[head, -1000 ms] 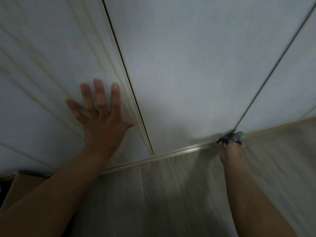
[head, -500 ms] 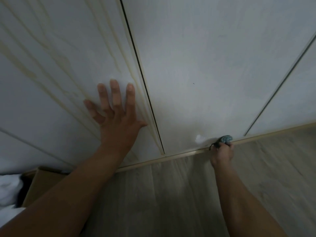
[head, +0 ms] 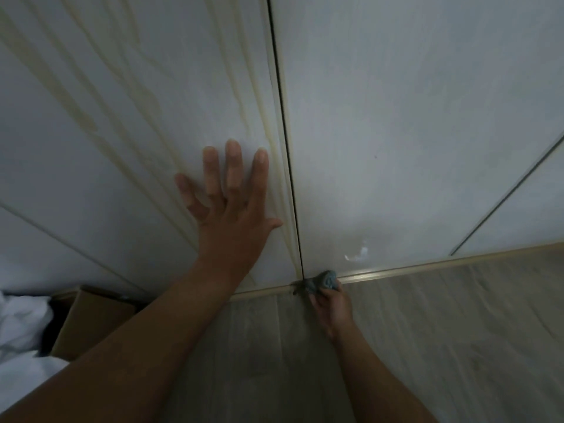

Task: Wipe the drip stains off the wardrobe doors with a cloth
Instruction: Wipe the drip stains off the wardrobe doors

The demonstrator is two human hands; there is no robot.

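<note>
The left hand [head: 232,215] lies flat against the left wardrobe door [head: 91,166], fingers straight and slightly spread, holding nothing. Its thumb reaches toward the dark vertical seam [head: 282,132] that divides this door from the middle door [head: 412,117]. Yellowish drip stains [head: 265,126] run down the left door in long streaks. Several fan out across the panel above and to the left of the hand, and one thicker streak runs just beside the seam, close to the index finger. The right hand [head: 331,306] is low down at the foot of the doors, fingers curled around a small bunched blue-grey cloth [head: 322,279]. The cloth is pressed to the spot where the seam meets the pale metal bottom rail [head: 427,265], touching the lower corner of the middle door. Just above and to the right of the cloth, a small bright wet-looking smear [head: 357,254] glints on the middle door, whose surface otherwise looks plain white. A second dark seam separates the middle door from a third door [head: 537,209] at the right edge. Below the rail lies a grey wood-grain floor [head: 457,346], and both bare forearms cross it from the bottom of the view. At the lower left, a brown cardboard box [head: 88,325] stands near the base of the left door, with crumpled white fabric [head: 21,325] beside it at the edge of the picture.
</note>
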